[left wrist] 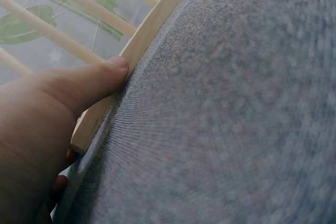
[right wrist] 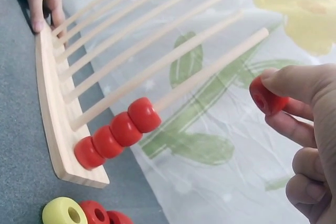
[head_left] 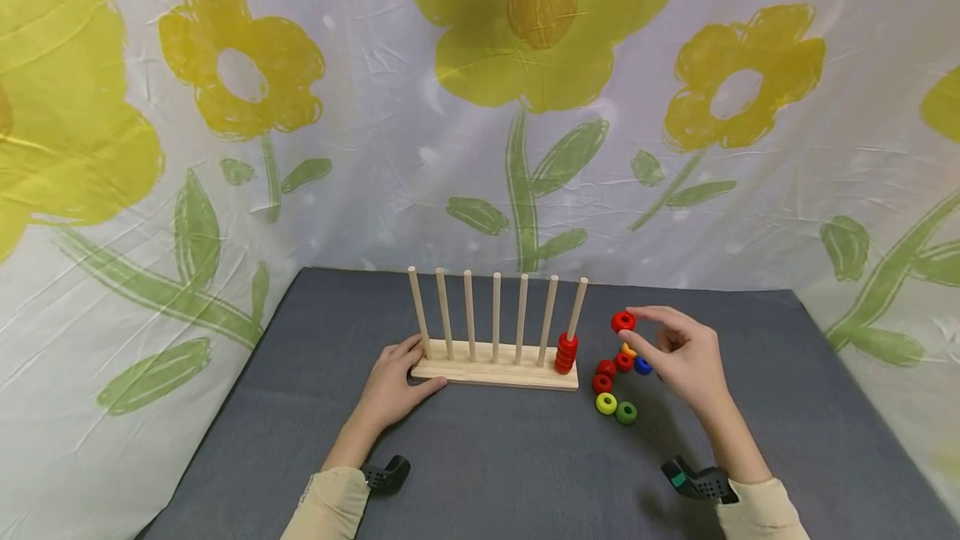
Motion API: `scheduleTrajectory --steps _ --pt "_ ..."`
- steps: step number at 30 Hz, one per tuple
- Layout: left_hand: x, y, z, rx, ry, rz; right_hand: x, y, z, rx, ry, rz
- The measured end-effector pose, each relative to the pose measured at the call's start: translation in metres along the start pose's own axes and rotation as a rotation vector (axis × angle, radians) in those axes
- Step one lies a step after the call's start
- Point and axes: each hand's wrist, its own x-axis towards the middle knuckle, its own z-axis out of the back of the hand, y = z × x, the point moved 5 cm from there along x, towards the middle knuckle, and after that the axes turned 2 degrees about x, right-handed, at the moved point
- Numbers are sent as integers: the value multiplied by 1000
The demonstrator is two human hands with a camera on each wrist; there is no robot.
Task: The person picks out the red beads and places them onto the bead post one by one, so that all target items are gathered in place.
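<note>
My left hand (head_left: 390,386) grips the left end of a wooden peg stand (head_left: 495,372), its thumb along the front edge in the left wrist view. Several upright pegs rise from the base in a row. Stacked red beads (right wrist: 125,129) fill the lower part of the rightmost peg. Between thumb and fingertips, my right hand (head_left: 690,361) pinches another red bead (right wrist: 269,99), held up in the air to the right of that peg and apart from it. The hole of this bead shows in the head view.
Loose beads lie on the dark cloth right of the stand: a yellow bead (head_left: 599,407), a green bead (head_left: 621,418), a blue bead (head_left: 646,371), an orange bead (head_left: 627,351) and some red ones (head_left: 606,367). Behind the table hangs a flower-printed curtain (head_left: 360,148).
</note>
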Motion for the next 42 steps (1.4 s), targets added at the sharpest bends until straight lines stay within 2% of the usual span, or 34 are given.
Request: scheduleTrajectory --steps 6,29,42 --pt "-3 0 -2 -5 1 2 1 3 -1 -3 -1 8" --pt "4 1 2 -6 2 2 16 12 -1 19 -20 1" --pt "2 0 2 -5 14 11 21 17 -3 24 -24 6"
